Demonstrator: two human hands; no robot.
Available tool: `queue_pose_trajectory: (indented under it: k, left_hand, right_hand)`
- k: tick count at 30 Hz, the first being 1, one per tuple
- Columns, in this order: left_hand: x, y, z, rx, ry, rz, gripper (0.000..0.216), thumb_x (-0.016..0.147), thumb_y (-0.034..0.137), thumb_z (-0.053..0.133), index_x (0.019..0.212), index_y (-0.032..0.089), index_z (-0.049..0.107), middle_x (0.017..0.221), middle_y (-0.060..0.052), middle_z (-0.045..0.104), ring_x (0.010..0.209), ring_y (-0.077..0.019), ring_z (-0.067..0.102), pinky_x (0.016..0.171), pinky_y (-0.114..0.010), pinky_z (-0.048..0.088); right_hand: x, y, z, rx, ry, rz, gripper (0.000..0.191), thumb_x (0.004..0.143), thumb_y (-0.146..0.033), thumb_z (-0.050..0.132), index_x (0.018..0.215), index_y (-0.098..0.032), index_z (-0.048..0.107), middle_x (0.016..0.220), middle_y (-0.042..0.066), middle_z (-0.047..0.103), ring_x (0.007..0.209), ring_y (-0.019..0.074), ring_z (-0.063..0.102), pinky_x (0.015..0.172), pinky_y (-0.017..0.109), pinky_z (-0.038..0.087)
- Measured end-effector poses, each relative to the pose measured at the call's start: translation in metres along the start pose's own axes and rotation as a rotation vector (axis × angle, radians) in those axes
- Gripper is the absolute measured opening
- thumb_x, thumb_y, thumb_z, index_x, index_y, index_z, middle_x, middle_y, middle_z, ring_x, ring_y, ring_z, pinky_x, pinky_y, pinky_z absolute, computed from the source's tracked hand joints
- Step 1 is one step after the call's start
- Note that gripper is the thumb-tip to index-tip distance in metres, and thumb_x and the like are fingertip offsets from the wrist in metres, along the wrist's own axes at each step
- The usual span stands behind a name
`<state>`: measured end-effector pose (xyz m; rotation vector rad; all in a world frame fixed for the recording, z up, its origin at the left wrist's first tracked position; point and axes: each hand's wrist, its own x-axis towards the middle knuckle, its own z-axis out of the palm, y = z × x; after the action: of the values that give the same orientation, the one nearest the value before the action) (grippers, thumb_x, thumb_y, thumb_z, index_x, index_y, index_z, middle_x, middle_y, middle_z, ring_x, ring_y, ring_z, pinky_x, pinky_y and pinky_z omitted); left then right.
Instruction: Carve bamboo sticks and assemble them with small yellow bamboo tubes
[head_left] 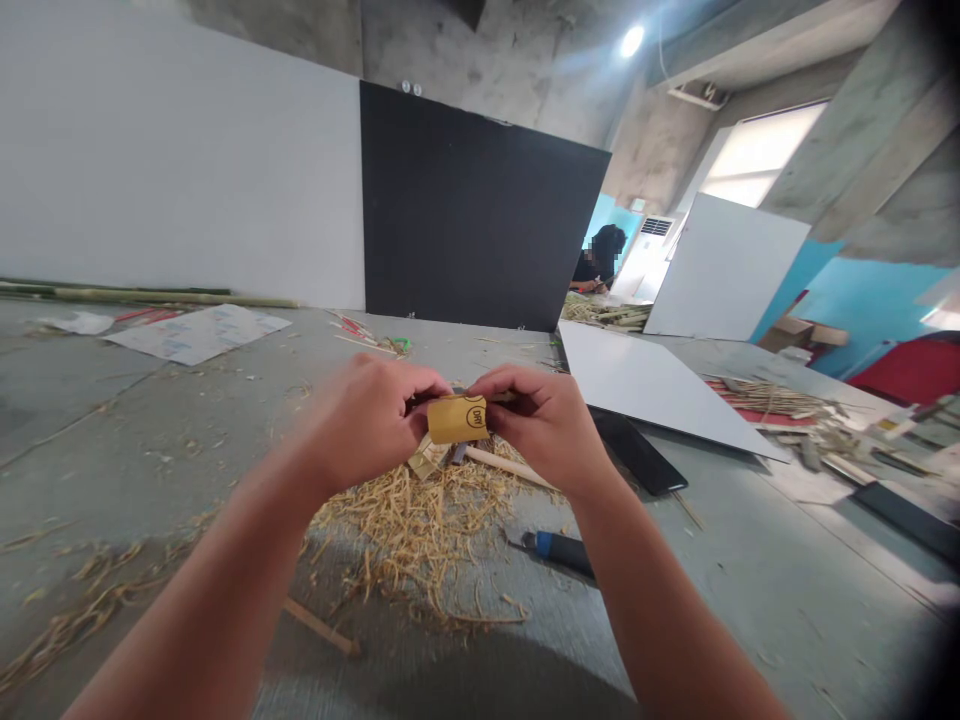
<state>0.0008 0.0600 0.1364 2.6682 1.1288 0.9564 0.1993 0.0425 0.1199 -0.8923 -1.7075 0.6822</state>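
Observation:
A folded piece of yellow-brown sandpaper (452, 420), printed with "DRY", is held up in front of me. My left hand (371, 415) pinches its left end with curled fingers. At its right edge is my right hand (547, 420), closed around a thin bamboo strip (504, 397) that shows only in part. Fingers and paper hide the rest of the strip. Below both hands lies a heap of pale bamboo shavings (420, 530). A light wooden stick (514, 467) rests on the heap, beside a small pale piece (427, 460). A dark-handled tool with a blue collar (555, 550) lies near my right forearm.
A black phone-like slab (641, 455) and a white board (660, 385) lie to the right. Bamboo strips (780, 397) are piled beyond. Upright stands a black panel (480, 210). Printed paper (199, 335) lies at left. Another person (600, 260) bends over in the background.

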Motion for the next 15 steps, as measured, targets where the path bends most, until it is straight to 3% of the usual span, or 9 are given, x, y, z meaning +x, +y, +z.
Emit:
queue_pose_trajectory:
  k: [8, 15]
  left_hand:
    - [-0.0007, 0.0030, 0.0034, 0.199, 0.027, 0.047, 0.026, 0.075, 0.013, 0.051, 0.090, 0.021, 0.070, 0.081, -0.003, 0.071, 0.073, -0.0194, 0.062, 0.065, -0.030, 0.039]
    - [0.0003, 0.0032, 0.0047, 0.002, 0.041, 0.048, 0.023, 0.078, 0.015, 0.052, 0.087, 0.021, 0.073, 0.076, -0.001, 0.071, 0.067, -0.0153, 0.058, 0.061, -0.028, 0.037]
  right_hand:
    - [0.0002, 0.0067, 0.0008, 0.125, 0.000, 0.172, 0.018, 0.074, -0.032, 0.074, 0.087, -0.020, 0.074, 0.075, 0.002, 0.070, 0.065, 0.0136, 0.063, 0.056, 0.027, 0.051]
    - [-0.0002, -0.0013, 0.0001, 0.046, 0.052, 0.156, 0.013, 0.067, -0.015, 0.073, 0.078, -0.020, 0.076, 0.074, 0.001, 0.073, 0.066, 0.0139, 0.064, 0.059, 0.027, 0.051]
